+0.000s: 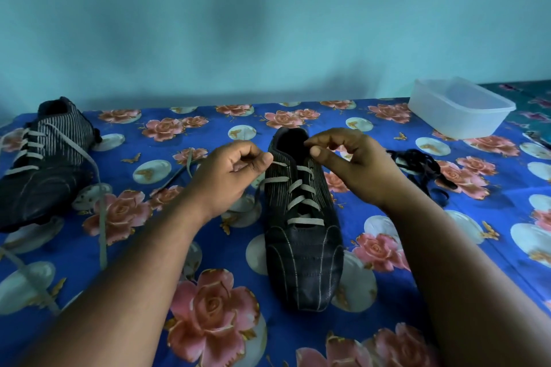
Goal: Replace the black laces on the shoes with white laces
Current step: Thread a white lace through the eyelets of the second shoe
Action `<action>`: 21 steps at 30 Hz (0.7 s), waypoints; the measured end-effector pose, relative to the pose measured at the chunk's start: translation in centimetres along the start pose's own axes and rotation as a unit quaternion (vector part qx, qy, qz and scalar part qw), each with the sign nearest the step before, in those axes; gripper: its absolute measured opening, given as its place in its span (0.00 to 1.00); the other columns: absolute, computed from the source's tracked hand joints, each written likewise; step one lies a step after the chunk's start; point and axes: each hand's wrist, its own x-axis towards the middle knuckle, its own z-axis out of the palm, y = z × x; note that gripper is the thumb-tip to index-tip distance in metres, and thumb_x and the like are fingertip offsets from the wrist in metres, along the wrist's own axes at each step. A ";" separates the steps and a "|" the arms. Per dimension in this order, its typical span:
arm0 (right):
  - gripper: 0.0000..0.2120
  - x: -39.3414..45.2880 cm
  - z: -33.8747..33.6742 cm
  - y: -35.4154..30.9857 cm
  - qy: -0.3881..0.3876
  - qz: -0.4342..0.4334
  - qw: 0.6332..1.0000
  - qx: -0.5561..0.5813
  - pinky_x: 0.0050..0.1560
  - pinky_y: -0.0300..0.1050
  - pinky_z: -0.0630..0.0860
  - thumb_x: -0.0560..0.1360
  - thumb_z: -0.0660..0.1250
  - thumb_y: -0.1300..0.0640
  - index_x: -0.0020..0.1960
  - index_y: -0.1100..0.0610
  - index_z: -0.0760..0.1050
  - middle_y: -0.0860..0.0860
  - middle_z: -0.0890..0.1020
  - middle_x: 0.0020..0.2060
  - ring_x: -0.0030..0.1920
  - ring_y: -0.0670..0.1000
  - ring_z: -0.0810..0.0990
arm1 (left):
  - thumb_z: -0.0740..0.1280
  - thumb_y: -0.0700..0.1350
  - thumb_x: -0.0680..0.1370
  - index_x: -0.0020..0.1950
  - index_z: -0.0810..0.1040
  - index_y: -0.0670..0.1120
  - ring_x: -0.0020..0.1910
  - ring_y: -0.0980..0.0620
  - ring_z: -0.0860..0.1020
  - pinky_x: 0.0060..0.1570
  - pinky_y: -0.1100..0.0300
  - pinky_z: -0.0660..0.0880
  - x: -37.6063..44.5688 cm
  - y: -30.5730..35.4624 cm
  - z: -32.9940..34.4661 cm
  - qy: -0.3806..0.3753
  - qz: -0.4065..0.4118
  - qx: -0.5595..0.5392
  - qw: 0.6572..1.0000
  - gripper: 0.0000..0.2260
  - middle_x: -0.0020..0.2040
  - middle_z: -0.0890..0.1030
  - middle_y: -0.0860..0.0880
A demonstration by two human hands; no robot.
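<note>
Both hands' grip hides white lace (301, 188) ends.

Centre: shoe (301, 217) on counter (149, 247), toe nearest.
Far left: second shoe (44, 164), lace ends (101, 217) trailing toward near edge.
Right of centre shoe: loose laces (423, 170), heaped.
Back right: tub (459, 110) behind heap, at wall.

black pinstriped shoe (301, 247), white lace (301, 205), blue rose-print cloth (185, 292), teal wall (268, 24), black laces (423, 170)
</note>
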 end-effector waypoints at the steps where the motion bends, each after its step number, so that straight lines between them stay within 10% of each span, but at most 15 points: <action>1: 0.04 -0.2 -0.3 -0.2 0.000 -0.001 1.000 0.006 0.52 0.44 0.72 0.77 0.72 0.43 0.48 0.43 0.82 0.41 0.84 0.45 0.50 0.46 0.80 | 0.65 0.56 0.79 0.48 0.82 0.43 0.43 0.60 0.80 0.45 0.66 0.75 -0.2 0.3 0.1 -0.006 -0.018 -0.017 1.000 0.16 0.42 0.84 0.50; 7: 0.05 -0.6 -0.4 -1.2 -0.062 -0.041 0.997 -0.020 0.45 0.37 0.71 0.73 0.77 0.50 0.42 0.49 0.83 0.40 0.83 0.39 0.42 0.44 0.78 | 0.68 0.54 0.79 0.49 0.83 0.46 0.48 0.43 0.83 0.52 0.46 0.78 -0.2 0.7 0.8 -0.011 -0.042 -0.021 0.999 0.12 0.45 0.85 0.44; 17: 0.04 -0.1 0.0 -0.6 -0.099 -0.023 0.995 0.009 0.50 0.28 0.68 0.78 0.72 0.56 0.50 0.47 0.83 0.45 0.81 0.47 0.47 0.41 0.79 | 0.67 0.40 0.82 0.51 0.81 0.42 0.42 0.61 0.78 0.46 0.70 0.73 -0.1 0.5 0.7 -0.007 -0.065 -0.122 0.990 0.04 0.40 0.81 0.55; 21: 0.19 0.0 0.2 0.0 -0.078 0.028 0.996 0.024 0.51 0.37 0.71 0.76 0.74 0.51 0.65 0.40 0.78 0.44 0.75 0.48 0.49 0.46 0.75 | 0.66 0.39 0.83 0.50 0.80 0.42 0.41 0.60 0.78 0.43 0.72 0.72 0.0 0.5 0.4 -0.007 -0.060 -0.114 0.992 0.04 0.40 0.80 0.50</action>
